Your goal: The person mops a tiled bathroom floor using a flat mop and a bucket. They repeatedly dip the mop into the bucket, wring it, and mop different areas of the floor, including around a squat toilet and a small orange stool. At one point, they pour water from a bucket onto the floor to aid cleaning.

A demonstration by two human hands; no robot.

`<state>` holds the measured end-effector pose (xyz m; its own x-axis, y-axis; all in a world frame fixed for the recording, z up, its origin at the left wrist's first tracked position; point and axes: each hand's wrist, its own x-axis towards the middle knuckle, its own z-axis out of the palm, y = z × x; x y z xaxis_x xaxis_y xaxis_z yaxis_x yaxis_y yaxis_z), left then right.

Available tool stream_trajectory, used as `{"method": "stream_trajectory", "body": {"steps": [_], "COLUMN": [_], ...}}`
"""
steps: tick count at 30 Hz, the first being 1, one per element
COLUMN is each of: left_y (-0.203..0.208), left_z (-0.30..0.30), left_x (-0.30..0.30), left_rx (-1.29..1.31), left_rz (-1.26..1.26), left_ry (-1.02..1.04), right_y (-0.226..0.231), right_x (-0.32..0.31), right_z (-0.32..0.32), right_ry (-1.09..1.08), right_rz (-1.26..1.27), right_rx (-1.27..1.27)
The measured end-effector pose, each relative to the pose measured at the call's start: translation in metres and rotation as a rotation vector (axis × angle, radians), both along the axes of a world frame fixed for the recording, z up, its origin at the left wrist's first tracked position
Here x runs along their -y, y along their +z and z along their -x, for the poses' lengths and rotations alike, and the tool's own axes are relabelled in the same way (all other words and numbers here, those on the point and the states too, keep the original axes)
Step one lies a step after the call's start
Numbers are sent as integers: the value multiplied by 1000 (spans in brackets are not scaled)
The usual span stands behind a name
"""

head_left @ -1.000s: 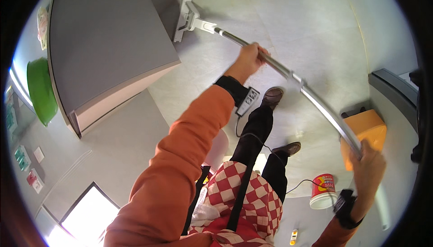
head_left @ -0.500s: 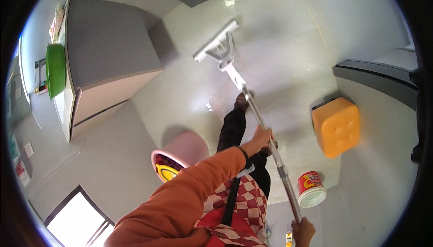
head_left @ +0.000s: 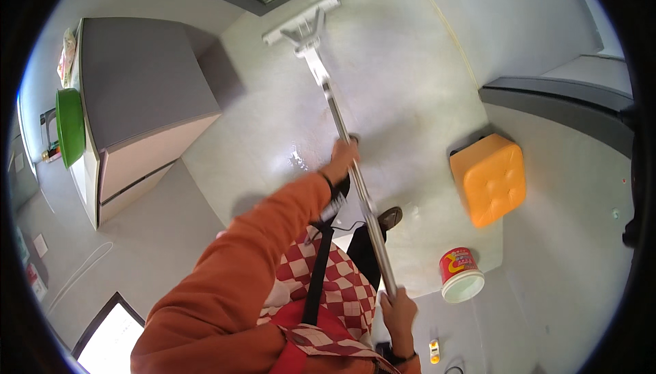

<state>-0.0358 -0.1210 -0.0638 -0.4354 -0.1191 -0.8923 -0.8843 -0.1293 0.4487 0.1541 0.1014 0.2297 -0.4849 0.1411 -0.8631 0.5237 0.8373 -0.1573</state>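
Both hands are clamped on the mop pole (head_left: 345, 145) — left hand (head_left: 339, 161) mid-shaft, right hand (head_left: 398, 311) near the end; the mop head (head_left: 301, 20) is best kept flat on the wet floor (head_left: 403, 87).

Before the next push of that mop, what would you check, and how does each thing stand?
1. Left hand grips the mop handle midway: ok.
2. Right hand holds the handle's near end: ok.
3. Mop head lies flat on the floor: ok.
4. Orange stool stands apart from the handle, to the right: ok.
5. Bucket sits close to the right hand, could get knocked: not ok.
6. Wet patch near the feet, whether slippery: cannot tell.
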Motion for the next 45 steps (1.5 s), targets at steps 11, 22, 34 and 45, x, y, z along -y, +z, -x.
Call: {"method": "stream_trajectory", "body": {"steps": [11, 22, 34, 45], "left_y": [4, 132, 44, -49], "left_z": [-177, -302, -146, -113], "left_x": [-68, -230, 29, 212], "left_rx": [-192, 581, 263, 355], "left_rz": [424, -502, -427, -182], "left_ry": [-1718, 100, 406, 744], "right_y": [50, 158, -60, -216], "right_x": [-47, -208, -108, 51], "right_z": [-168, -267, 8, 158], "right_ry": [-31, 366, 592, 774], "right_rz": [-66, -685, -206, 69], "right_rx": [235, 112, -260, -539]}}
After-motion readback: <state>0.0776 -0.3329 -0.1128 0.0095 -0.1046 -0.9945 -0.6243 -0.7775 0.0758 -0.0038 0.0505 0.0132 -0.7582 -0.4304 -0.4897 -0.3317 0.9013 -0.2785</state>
